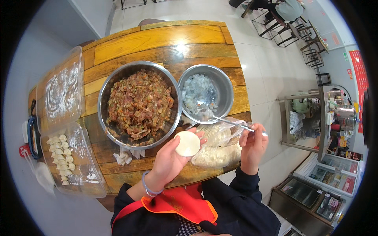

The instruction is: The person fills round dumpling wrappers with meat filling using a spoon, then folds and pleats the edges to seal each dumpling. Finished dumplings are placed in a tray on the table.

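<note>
My left hand [169,162] holds a round dough wrapper [187,143] on its palm, beside the large steel bowl's near rim. Between the fingers of my right hand [254,141] is the handle of a metal spoon [236,124]; its head reaches into a smaller steel bowl [226,85] among pale, translucent chopped pieces [196,88], perhaps shrimp. The large steel bowl [103,97] contains minced meat with vegetable bits [140,103]. Stacks of round wrappers in a clear plastic bag [218,147] lie between my hands. Folded dumplings [61,156] stand in rows inside a clear plastic container at the left.
An open, flour-dusted plastic container [60,97] lies beyond the dumpling container [96,177]. Crumpled tissue [123,156] rests by the large bowl on the wooden table [165,35]. Off to the right are a metal rack [301,96], display freezers [330,177] and a seated person [288,11].
</note>
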A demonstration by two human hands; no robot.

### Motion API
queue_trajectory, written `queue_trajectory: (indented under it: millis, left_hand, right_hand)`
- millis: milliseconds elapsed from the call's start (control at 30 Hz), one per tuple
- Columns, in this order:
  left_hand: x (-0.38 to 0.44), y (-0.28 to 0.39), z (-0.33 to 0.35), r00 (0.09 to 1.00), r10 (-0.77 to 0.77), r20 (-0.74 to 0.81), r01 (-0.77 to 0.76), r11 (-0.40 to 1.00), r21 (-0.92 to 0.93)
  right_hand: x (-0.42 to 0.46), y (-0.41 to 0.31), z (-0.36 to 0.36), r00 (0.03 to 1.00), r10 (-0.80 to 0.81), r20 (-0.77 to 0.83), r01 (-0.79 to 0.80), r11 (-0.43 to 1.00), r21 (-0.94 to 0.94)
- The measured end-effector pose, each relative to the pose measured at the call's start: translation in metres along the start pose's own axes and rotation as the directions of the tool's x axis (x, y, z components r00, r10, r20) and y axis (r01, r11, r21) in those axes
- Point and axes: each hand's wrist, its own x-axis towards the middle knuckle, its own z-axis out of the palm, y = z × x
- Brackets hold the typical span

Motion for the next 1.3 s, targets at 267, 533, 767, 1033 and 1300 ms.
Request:
queue_trajectory:
  millis: [267,533,767,1033,1300]
  left_hand:
    - [-0.001,0.004,0.017,0.995,0.039,0.087,-0.023,0.985,-0.174]
    - [-0.005,0.003,0.022,0.997,0.063,0.050,-0.055,0.988,-0.146]
    - [-0.005,0.001,0.021,0.996,0.068,0.050,-0.061,0.989,-0.132]
    - [0.001,-0.002,0.022,0.997,0.068,0.043,-0.062,0.989,-0.134]
    - [0.004,-0.004,0.022,0.997,0.073,0.021,-0.070,0.989,-0.132]
  right_hand:
    - [-0.046,-0.004,0.002,0.899,-0.278,0.338,0.358,0.912,-0.202]
    - [-0.055,-0.008,0.000,0.822,-0.359,0.442,0.503,0.822,-0.267]
    - [-0.056,-0.010,-0.001,0.925,-0.268,0.267,0.321,0.930,-0.179]
    - [-0.056,-0.005,-0.005,0.883,-0.298,0.363,0.389,0.897,-0.208]
    - [-0.058,-0.004,-0.008,0.901,-0.311,0.303,0.386,0.894,-0.229]
